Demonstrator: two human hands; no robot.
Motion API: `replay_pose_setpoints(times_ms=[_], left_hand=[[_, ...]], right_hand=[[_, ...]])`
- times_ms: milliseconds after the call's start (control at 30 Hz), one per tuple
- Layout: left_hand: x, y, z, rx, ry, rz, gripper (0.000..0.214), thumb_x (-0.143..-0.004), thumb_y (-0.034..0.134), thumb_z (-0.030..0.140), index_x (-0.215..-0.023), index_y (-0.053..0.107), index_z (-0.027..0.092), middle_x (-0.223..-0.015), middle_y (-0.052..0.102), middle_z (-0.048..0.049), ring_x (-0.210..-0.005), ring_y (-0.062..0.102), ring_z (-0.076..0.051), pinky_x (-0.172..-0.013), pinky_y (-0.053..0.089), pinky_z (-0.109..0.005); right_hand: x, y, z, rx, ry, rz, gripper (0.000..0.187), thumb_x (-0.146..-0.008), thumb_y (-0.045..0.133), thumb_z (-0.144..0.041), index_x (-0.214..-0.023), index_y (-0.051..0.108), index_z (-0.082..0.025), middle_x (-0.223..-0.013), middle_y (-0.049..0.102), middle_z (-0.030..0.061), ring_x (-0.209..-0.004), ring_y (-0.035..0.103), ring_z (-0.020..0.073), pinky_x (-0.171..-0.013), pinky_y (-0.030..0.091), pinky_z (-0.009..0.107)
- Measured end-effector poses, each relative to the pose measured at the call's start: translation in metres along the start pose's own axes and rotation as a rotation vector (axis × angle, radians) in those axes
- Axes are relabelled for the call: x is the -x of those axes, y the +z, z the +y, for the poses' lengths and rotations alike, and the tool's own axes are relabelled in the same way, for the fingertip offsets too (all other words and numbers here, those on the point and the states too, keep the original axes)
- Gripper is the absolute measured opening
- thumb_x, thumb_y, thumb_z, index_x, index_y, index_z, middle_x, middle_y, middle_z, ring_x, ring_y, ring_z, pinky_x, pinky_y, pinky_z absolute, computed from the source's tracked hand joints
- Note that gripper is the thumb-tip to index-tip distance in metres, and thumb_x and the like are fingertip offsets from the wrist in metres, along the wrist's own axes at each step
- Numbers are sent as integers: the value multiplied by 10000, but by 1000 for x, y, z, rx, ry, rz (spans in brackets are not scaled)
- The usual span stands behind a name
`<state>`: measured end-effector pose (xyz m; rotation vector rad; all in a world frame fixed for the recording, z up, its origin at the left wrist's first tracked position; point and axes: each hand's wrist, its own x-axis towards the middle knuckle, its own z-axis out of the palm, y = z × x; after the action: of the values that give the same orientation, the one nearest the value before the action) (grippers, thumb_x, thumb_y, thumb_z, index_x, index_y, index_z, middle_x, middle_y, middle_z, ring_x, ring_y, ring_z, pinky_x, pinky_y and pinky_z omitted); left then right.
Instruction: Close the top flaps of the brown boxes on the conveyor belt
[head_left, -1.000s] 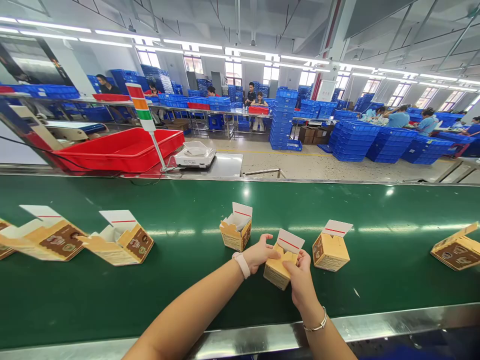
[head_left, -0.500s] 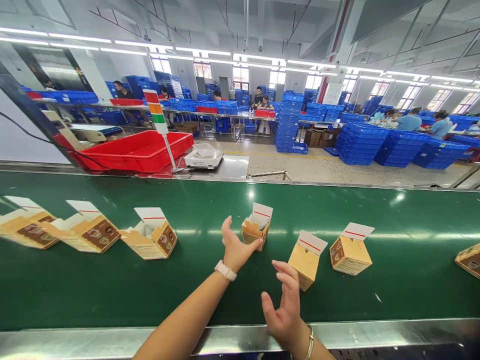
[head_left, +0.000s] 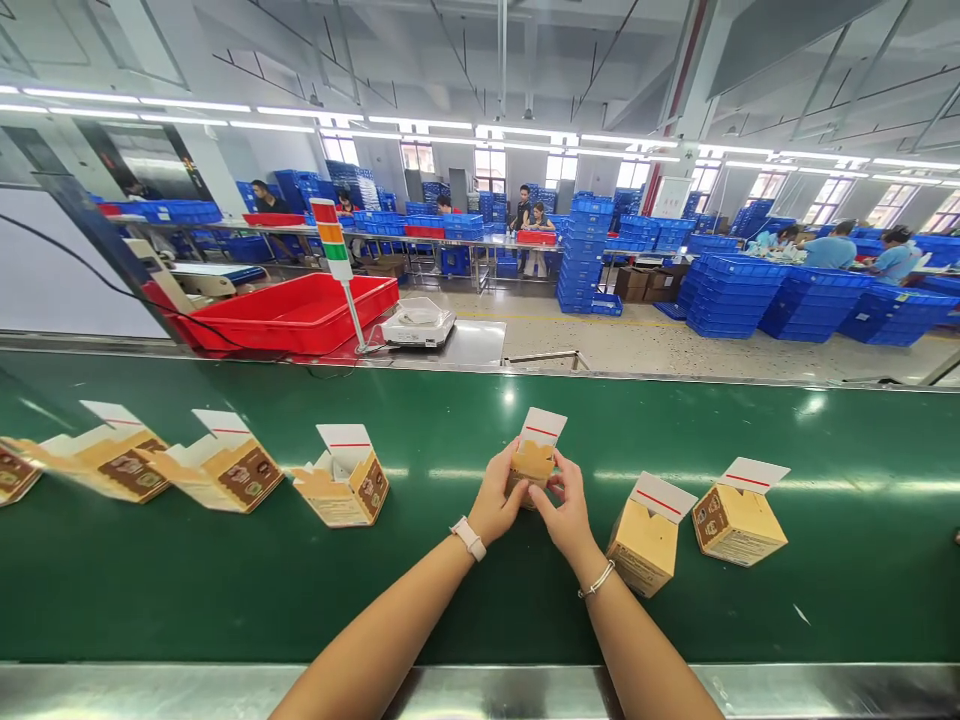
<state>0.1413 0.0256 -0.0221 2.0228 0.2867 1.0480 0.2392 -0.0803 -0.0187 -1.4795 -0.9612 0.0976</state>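
Since the earlier frame the two hands have closed in from apart: in the head view, the left hand point(head_left: 495, 497) and right hand point(head_left: 566, 520) now grip opposite sides of a yellow carton point(head_left: 534, 470) with a white red-lined tab, over the green conveyor belt point(head_left: 150, 590), between an open carton point(head_left: 343, 482) on the left and a closed carton point(head_left: 643, 548) on the right.

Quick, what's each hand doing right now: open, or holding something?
Left hand: closed, fingers holding a small cardboard box by its left side.
Right hand: closed, holding the same box by its right side.
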Motion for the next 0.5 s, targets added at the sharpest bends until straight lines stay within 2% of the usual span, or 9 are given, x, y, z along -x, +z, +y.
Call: replay_pose_setpoints(times_ms=[100,167,233,367,433,500], left_hand=[[21,-11,-7,-175,190,-3,566,-920,387,295,-1468,260,232,-1414,465,-161,-1245,441,-293,-1029,361,-537],[37,-20,-13,-238,316,5,580,-931,369,262,-1487,205,282,-1410,481,-146,-1234,445,-290,-991,382,-522],[47,-29,-17,-264,377,-1,561,-934,379,262,-1475,241,312,-1385,516,-127,-1242,448,-290,-971,390,-499],[40,-36,-14,-332,281,-122,484,-934,352,387,-1388,443,246,-1348,556,-141,-1297,425,-322,-963,371,-485],[29,-35,-5,-346,236,-231,486,-928,326,420,-1336,512,232,-1320,582,-133,-1291,441,-316,-963,354,-476],[19,-32,7,-341,208,-304,453,-920,331,406,-1258,584,243,-1223,649,-117,-1243,491,-302,-965,330,-475]], right_hand=[[11,-7,-1,2,-150,-98,496,-847,570,-353,-1325,485,-252,-1187,518,96,-1028,569,210,-875,528,381],[19,-11,-2,56,-261,-172,466,-865,564,-334,-1320,497,-262,-1194,540,100,-1107,544,228,-939,496,412],[23,-13,-2,122,-331,-233,458,-860,581,-339,-1307,505,-270,-1256,538,110,-1186,507,253,-1008,444,465],[16,-15,-3,141,-361,-345,480,-843,591,-404,-1291,508,-254,-1386,489,122,-1326,399,291,-1067,363,537],[9,-18,-5,136,-354,-385,434,-840,593,-421,-1237,562,-248,-1310,565,113,-1316,413,295,-1068,353,551],[3,-22,-9,133,-336,-399,330,-837,601,-427,-1115,643,-254,-1158,654,93,-1244,483,293,-1047,373,545]])
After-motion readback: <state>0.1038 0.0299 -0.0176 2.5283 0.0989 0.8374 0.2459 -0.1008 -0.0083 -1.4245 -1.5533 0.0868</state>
